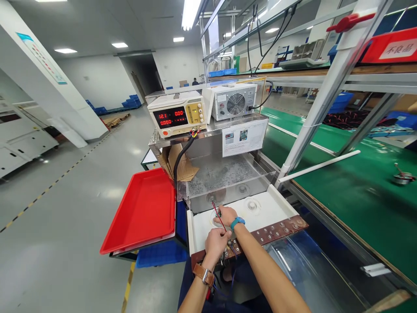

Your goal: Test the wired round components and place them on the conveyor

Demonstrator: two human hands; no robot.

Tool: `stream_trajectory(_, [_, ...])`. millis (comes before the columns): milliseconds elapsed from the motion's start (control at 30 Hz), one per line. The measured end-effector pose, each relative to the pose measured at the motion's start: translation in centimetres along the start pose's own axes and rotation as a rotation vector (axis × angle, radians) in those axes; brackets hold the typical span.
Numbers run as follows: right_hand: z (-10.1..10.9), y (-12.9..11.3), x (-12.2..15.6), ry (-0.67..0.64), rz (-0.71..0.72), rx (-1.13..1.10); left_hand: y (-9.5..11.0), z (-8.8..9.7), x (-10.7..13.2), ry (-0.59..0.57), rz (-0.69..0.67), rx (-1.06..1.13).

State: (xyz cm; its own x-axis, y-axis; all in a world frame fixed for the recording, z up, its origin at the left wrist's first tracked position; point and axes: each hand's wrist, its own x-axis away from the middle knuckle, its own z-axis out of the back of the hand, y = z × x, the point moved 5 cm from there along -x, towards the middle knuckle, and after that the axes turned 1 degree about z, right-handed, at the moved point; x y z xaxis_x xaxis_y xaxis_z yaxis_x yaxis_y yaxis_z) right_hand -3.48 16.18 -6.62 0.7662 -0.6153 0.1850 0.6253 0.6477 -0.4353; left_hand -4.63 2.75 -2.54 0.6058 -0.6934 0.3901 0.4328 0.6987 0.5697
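Over the white tray (pixel 269 208), left hand (pixel 215 243) near the body, grip pinched on red wire (pixel 222 224); right hand (pixel 227 215) farther forward, grip unclear; wire's long axis aslant, tip forward-left.

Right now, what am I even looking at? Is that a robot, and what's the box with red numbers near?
There's no robot: those are a person's two bare hands. The one picture comes from a camera worn on their head, looking forward and down. The left hand, below the brown watch strap, seems to pinch a thin red wire. The right hand, with the blue wristband, is over a white tray; what its fingers hold is too small to tell. A brown strip with metal studs runs along the tray's near edge. Behind, the box with red numbers sits beside another box with a round fan.
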Motion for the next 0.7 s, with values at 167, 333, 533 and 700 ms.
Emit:
stream_trajectory(167, [-0.01,0.08,-0.04,-0.004,-0.009,0.009,0.07,0.03,0.07,-0.016,-0.016,-0.01])
stream_trajectory(333, [-0.02,0.07,-0.06,-0.012,-0.009,0.004,0.14,0.07,0.06,-0.015,-0.01,-0.012])
stream_trajectory(533, [0.01,-0.04,-0.03,-0.018,-0.007,0.012,0.05,0.03,0.07,0.003,-0.009,-0.035])
stream_trajectory(700, [-0.11,0.13,-0.13,-0.008,-0.01,0.021,0.08,0.09,0.16,-0.011,-0.01,-0.04])
